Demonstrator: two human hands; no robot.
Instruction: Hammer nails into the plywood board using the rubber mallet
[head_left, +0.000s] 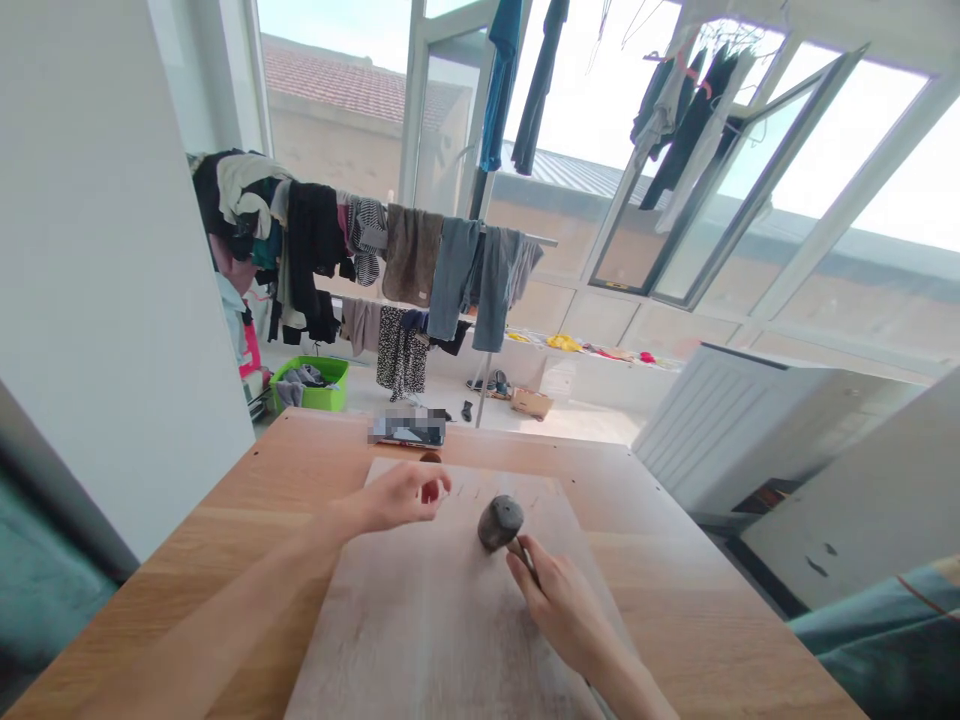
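In my right hand [559, 600] is a hammer [500, 522], gripped by its handle, its thick dark head raised over the pale wooden board [420, 610]. My left hand [409, 497] is at the board's far left part, fingers curled in toward the thumb. Whatever those fingertips pinch, if anything, is too small to make out. Between the hammer head and the far edge, several thin nail-like pieces [478, 492] stand in a row on the board. A small dark round object [430, 457] shows just behind my left hand.
The board lies on a wooden table [637, 560]. A phone-like device [409, 430], partly blurred out, lies at the table's far edge. Beyond are a green laundry basket [322, 385], a rack of hanging clothes [412, 255] and a cardboard box [532, 402]. A white wall [112, 250] flanks the left.
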